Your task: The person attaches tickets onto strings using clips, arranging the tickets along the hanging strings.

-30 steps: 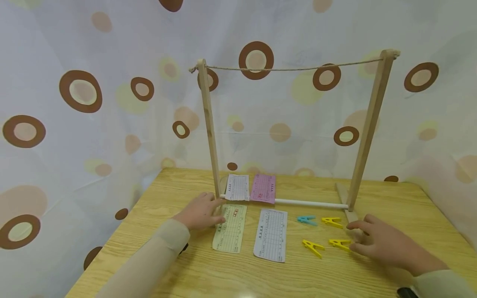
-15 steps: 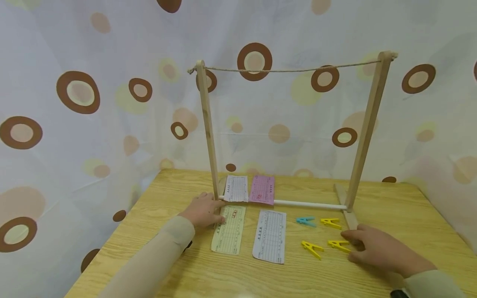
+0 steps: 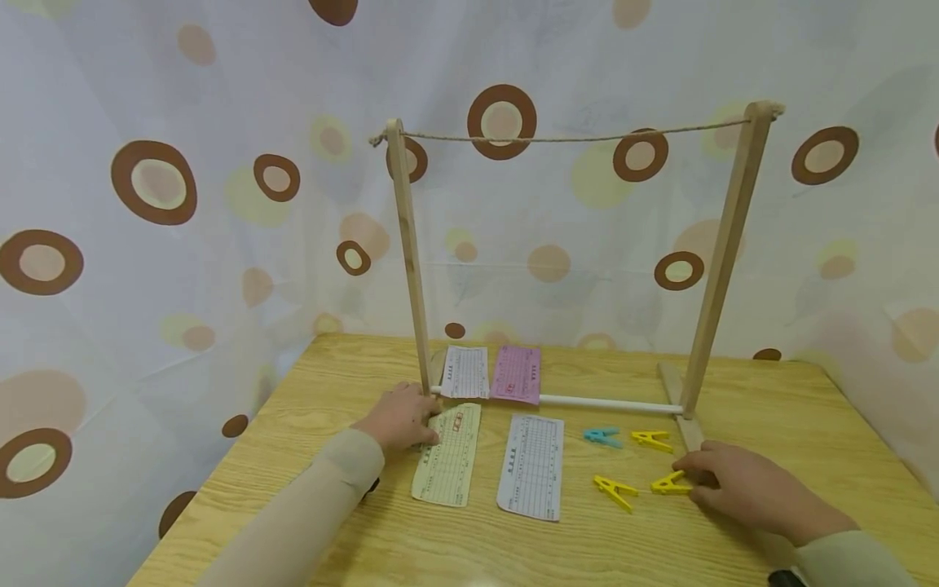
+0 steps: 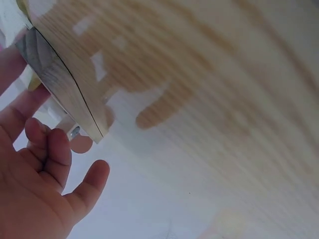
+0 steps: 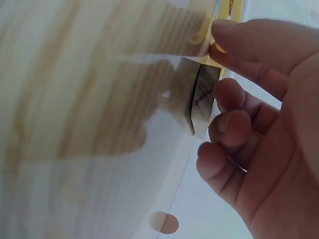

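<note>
Front-left of the rope-strung wooden frame (image 3: pixel 412 269), a pale-yellow rectangular paper slip (image 3: pixel 449 458), lying lengthwise frontward, is pinched by the left hand (image 3: pixel 399 417); front-right, a crosswise V-shaped yellow plastic clothespin (image 3: pixel 664 487) by the right hand (image 3: pixel 751 487).

R hand (image 5: pixel 269 129) is pinching yel. clip (image 5: pixel 237 11), other fingertips (image 5: pixel 229 94) sitting nr. wood block (image 5: pixel 205 94) on tbl. (image 5: pixel 65 99)

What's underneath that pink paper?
The white rod runs in from the right, disappearing beneath the pink paper near its front edge. Anything else underneath is covered, so I can't tell.
</note>
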`<state>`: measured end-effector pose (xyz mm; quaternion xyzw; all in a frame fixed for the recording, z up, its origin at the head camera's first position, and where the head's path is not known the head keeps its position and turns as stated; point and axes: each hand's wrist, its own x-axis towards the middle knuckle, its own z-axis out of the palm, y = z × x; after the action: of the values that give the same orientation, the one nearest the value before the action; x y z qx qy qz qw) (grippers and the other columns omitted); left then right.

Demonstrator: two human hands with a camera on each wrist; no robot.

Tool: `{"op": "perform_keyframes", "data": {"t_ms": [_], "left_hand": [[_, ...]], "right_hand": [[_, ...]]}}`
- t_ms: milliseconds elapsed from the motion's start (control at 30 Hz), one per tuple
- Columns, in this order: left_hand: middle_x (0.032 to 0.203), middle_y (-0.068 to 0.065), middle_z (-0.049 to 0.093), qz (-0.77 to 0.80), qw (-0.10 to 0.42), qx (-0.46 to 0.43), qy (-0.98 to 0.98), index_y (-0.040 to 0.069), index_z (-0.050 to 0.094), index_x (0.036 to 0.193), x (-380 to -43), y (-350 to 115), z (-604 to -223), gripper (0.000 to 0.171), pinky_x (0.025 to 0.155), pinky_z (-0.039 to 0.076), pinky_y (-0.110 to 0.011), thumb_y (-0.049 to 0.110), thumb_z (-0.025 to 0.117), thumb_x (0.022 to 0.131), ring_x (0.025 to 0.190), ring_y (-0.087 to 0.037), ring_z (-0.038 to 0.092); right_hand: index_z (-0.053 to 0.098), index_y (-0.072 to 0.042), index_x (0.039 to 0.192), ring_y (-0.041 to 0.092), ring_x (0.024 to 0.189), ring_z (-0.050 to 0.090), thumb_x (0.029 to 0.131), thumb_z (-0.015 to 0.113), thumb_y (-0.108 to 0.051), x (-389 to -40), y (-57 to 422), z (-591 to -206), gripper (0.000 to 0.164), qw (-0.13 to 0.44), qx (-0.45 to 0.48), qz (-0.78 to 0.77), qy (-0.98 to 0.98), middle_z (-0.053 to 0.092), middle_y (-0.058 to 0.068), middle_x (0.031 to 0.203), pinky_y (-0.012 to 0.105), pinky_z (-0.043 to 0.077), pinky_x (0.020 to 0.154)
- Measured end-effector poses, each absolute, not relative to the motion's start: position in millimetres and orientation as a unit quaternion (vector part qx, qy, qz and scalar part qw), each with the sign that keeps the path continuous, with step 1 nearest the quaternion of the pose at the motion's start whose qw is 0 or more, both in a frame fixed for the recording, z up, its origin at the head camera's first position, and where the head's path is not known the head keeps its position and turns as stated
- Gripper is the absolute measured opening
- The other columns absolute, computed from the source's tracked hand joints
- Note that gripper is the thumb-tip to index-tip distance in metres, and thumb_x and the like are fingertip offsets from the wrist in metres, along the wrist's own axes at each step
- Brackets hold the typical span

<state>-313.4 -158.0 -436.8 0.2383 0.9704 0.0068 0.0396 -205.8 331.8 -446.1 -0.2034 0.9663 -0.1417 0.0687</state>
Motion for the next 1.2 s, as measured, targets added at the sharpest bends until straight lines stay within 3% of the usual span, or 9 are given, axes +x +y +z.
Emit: {"op": "perform_keyframes", "data": {"t_ms": [167,300,500,733,867,1000,1200], "left_hand": [[0.100,0.002,0.056,0.009,0.018,0.253,0.967,0.022,0.071,0.089,-309.1,-155.9,-436.4,0.022,0.086,0.046,-0.047,0.041,0.081,0.086,0.097,-0.021,0.050],[0.093,0.004,0.054,0.024,0.013,0.267,0.963,0.022,0.067,0.078,-305.2,-155.6,-436.7,0.022,0.085,0.047,-0.046,0.037,0.081,0.086,0.096,-0.021,0.051],[0.091,0.007,0.053,0.105,0.020,0.269,0.957,0.020,0.069,0.084,-300.5,-154.6,-435.7,0.016,0.084,0.046,-0.038,0.030,0.081,0.088,0.095,-0.017,0.050],[0.084,0.007,0.051,0.189,0.002,0.283,0.940,0.021,0.065,0.074,-295.3,-154.9,-427.2,0.021,0.073,0.045,-0.033,0.023,0.078,0.091,0.082,-0.016,0.049],[0.087,0.007,0.054,0.211,-0.003,0.286,0.935,0.016,0.073,0.085,-291.1,-151.6,-421.1,0.012,0.074,0.046,-0.032,0.022,0.073,0.095,0.081,-0.013,0.050],[0.091,0.007,0.058,0.228,-0.009,0.282,0.932,0.013,0.075,0.096,-287.1,-146.5,-413.9,0.013,0.073,0.047,-0.032,0.023,0.068,0.099,0.082,-0.012,0.052],[0.082,0.010,0.061,0.244,-0.019,0.297,0.923,0.015,0.073,0.097,-283.4,-138.1,-401.0,0.013,0.062,0.045,-0.030,0.023,0.064,0.101,0.070,-0.011,0.051]], "right_hand": [[0.070,-0.019,0.113,0.002,0.069,0.043,0.089,0.074,-0.021,-204.8,333.3,-447.7,0.024,0.074,-0.202,-0.176,0.960,0.049,-0.010,0.083,0.029,0.040,0.062],[0.066,-0.017,0.114,0.004,0.067,0.044,0.089,0.073,-0.019,-204.8,333.1,-447.0,0.026,0.086,-0.199,-0.214,0.952,0.051,-0.008,0.080,0.028,0.038,0.060],[0.060,-0.013,0.115,0.006,0.061,0.043,0.094,0.068,-0.013,-202.5,335.0,-444.1,0.022,0.082,-0.192,-0.268,0.940,0.049,-0.004,0.078,0.028,0.038,0.056],[0.060,-0.012,0.113,0.006,0.059,0.043,0.096,0.068,-0.016,-203.6,333.5,-438.6,0.019,0.060,-0.190,-0.279,0.939,0.049,-0.004,0.078,0.027,0.038,0.054],[0.060,-0.011,0.114,0.006,0.060,0.042,0.097,0.069,-0.021,-201.7,330.3,-435.4,0.021,0.047,-0.187,-0.282,0.940,0.047,-0.004,0.077,0.028,0.037,0.054],[0.060,-0.011,0.115,0.006,0.060,0.041,0.098,0.069,-0.024,-199.2,327.0,-428.8,0.023,0.026,-0.183,-0.294,0.938,0.047,-0.004,0.075,0.028,0.036,0.054],[0.059,-0.011,0.113,0.005,0.057,0.036,0.098,0.070,-0.025,-199.0,325.0,-415.1,0.023,-0.018,-0.186,-0.307,0.933,0.043,-0.004,0.072,0.028,0.034,0.051]]}}
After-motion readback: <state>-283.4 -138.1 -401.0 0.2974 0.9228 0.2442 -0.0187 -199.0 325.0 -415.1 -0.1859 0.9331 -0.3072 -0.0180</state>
